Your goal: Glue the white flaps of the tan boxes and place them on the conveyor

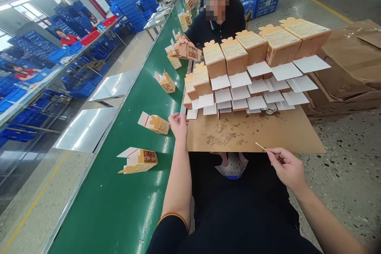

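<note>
My right hand (287,166) pinches a thin white cotton swab (261,147) between thumb and fingers, over the front edge of the brown board. My left hand (179,127) is above the edge between the green conveyor belt and the board, its fingers loosely bent and apart with nothing visible in them. Just left of it, an open-topped small carton (154,123) with a raised white flap lies on the belt. Nearer to me on the belt is another open carton (143,161), and farther off stands a third carton (166,82).
Cartons with white flaps hanging forward (236,53) are stacked in rows on the brown board (238,135). A co-worker (220,20) across the stack holds a carton (189,51). Big brown boxes (351,67) stand at right. The green belt (119,206) runs along my left.
</note>
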`<state>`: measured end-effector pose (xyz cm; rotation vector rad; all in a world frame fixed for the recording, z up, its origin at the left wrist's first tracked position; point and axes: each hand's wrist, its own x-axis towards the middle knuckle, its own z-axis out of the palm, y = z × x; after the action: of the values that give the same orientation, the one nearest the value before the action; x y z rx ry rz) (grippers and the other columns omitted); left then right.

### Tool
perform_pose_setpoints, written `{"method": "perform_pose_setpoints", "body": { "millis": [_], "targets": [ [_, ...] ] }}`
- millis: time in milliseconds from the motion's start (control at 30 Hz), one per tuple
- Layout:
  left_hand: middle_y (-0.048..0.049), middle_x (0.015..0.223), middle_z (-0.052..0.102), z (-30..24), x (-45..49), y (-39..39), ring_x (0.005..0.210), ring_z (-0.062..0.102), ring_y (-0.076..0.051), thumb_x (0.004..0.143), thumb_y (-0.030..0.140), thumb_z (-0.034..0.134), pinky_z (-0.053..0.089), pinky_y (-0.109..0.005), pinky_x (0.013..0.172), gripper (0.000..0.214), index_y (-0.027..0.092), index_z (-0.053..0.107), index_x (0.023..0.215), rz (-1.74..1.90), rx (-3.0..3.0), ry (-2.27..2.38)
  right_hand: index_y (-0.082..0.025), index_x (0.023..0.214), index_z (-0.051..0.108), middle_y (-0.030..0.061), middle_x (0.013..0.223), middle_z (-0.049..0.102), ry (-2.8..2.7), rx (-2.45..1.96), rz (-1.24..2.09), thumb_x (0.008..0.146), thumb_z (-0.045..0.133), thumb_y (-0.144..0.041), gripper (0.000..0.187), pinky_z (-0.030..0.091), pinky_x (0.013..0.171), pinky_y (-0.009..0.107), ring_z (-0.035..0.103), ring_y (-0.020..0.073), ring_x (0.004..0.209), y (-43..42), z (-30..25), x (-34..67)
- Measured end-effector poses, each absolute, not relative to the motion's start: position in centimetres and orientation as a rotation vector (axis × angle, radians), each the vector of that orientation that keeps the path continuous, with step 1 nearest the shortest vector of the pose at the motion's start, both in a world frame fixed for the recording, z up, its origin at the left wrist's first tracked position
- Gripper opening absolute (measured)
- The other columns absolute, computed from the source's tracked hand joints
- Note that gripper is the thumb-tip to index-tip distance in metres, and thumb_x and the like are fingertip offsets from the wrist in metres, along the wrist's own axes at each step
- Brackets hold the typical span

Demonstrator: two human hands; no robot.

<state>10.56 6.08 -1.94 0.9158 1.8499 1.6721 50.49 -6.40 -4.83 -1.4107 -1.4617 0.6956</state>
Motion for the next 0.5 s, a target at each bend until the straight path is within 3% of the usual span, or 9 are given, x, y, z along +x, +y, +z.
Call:
{"method": "perform_pose_setpoints", "body": {
  "millis": [100, 267, 500],
  "targets": [
    [-0.0011, 0.095, 0.073, -1.1, 12.8, 11.6, 0.067, 0.072, -0.015, 0.096, 0.031, 0.084, 0.054, -0.027, 0.065, 0.047, 0.027, 0.042, 0.116, 1.492, 0.614, 1.697, -0.023, 0.092, 0.083, 0.0034, 0.067, 0.071, -1.461, -1.399, 0.682, 0.106, 0.071, -0.068, 0.048, 0.058, 0.054, 0.030, 0.065, 0.0174, 0.055, -6.2, -4.4, 50.3],
    [0.0030, 0.096, 0.071, -1.3, 13.1, 12.8, 0.071, 0.071, -0.012, 0.086, 0.011, 0.079, 0.058, -0.026, 0.075, 0.057, 0.028, 0.038, 0.122, 1.560, 0.567, 1.617, -0.025, 0.094, 0.083, 0.0024, 0.066, 0.068, -1.391, -1.412, 0.664, 0.106, 0.071, -0.067, 0.045, 0.058, 0.054, 0.031, 0.063, 0.0177, 0.055, -6.8, -3.8, 50.5],
    [0.0047, 0.093, 0.062, -3.8, 10.2, 4.4, 0.081, 0.066, -0.014, 0.078, 0.033, 0.082, 0.057, -0.028, 0.077, 0.060, 0.029, 0.042, 0.122, 1.545, 0.746, 1.709, -0.026, 0.090, 0.083, 0.0030, 0.062, 0.065, -1.291, -1.473, 0.700, 0.099, 0.076, -0.072, 0.048, 0.055, 0.050, 0.034, 0.061, 0.0194, 0.052, -7.1, -3.7, 52.0]
  ]
}}
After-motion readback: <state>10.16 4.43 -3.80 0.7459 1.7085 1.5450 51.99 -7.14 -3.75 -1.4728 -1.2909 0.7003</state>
